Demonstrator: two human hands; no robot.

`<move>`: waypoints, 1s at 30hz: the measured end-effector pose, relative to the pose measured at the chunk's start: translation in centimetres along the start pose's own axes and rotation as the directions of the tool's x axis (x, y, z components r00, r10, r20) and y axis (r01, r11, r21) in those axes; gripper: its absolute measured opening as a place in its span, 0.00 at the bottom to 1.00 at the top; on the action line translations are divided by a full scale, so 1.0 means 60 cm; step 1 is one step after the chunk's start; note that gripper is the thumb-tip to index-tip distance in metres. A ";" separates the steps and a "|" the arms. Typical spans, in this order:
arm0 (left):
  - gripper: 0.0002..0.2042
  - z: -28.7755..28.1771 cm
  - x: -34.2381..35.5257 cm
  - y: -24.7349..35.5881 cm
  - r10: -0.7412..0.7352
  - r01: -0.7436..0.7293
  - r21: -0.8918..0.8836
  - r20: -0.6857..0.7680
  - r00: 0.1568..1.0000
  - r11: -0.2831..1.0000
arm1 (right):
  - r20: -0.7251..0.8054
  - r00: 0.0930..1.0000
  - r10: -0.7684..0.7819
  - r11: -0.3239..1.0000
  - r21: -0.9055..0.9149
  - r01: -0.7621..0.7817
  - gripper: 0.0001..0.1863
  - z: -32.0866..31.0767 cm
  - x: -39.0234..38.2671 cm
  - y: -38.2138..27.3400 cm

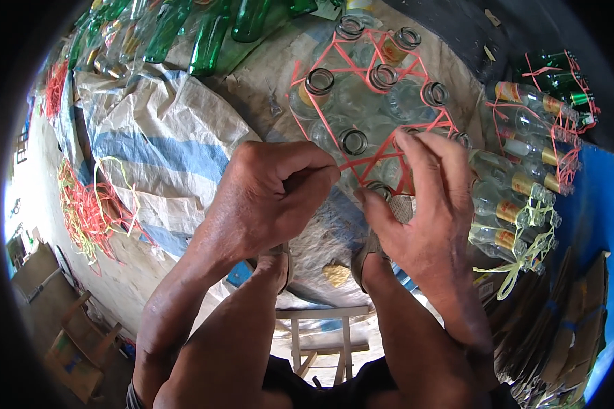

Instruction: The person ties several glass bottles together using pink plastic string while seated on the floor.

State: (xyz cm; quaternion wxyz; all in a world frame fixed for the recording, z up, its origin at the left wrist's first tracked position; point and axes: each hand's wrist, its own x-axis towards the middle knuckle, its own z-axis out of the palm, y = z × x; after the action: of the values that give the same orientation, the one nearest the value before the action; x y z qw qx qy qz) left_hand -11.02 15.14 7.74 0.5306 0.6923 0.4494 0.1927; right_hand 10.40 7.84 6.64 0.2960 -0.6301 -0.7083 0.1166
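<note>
Clear glass bottles (365,102) stand upright in a cluster in front of me, mouths up. Pink plastic string (365,161) winds around and across their necks in a criss-cross. My left hand (280,194) is closed in a pinch at the near left of the cluster, where the string runs to its fingertips; the held part is hidden. My right hand (426,201) is over the near right bottles, its thumb and fingers apart. Its forefinger tip is at the string, beside a bottle neck.
Green bottles (208,41) lie at the far left, beside clear ones. Tied bottle bundles (518,198) lie on the right, near flattened cardboard (580,320). Loose pink and yellow string (89,215) is heaped at left on woven sacking (164,146). A wooden frame (324,314) is between my legs.
</note>
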 end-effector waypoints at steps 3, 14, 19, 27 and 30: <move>0.02 -0.009 0.019 0.016 0.162 -0.170 0.156 0.061 0.985 0.973 | -0.042 0.999 0.002 0.998 0.056 0.001 0.37 0.008 -0.005 0.003; 0.05 -0.001 0.133 0.052 0.447 -0.544 0.468 0.311 0.839 0.696 | 0.001 0.999 0.046 0.992 0.115 -0.045 0.38 0.012 -0.010 0.005; 0.03 -0.007 0.167 0.040 0.484 -0.621 0.553 0.392 0.782 0.555 | 0.012 0.999 0.046 0.991 0.124 -0.047 0.37 0.013 -0.006 -0.001; 0.04 -0.009 0.174 0.031 0.446 -0.577 0.638 0.377 0.812 0.510 | -0.009 0.996 0.086 0.988 0.131 -0.084 0.37 0.009 -0.011 0.004; 0.04 -0.018 0.168 0.019 0.518 -0.600 0.614 0.336 0.786 0.513 | 0.006 0.994 0.108 0.986 0.124 -0.108 0.37 0.006 -0.009 0.000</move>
State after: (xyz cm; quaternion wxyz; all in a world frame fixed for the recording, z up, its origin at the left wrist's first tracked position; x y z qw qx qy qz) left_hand -6.09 24.06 7.03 0.1642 0.9547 0.2099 0.1320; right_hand 10.24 7.39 6.21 0.3280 -0.6481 -0.6643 0.1763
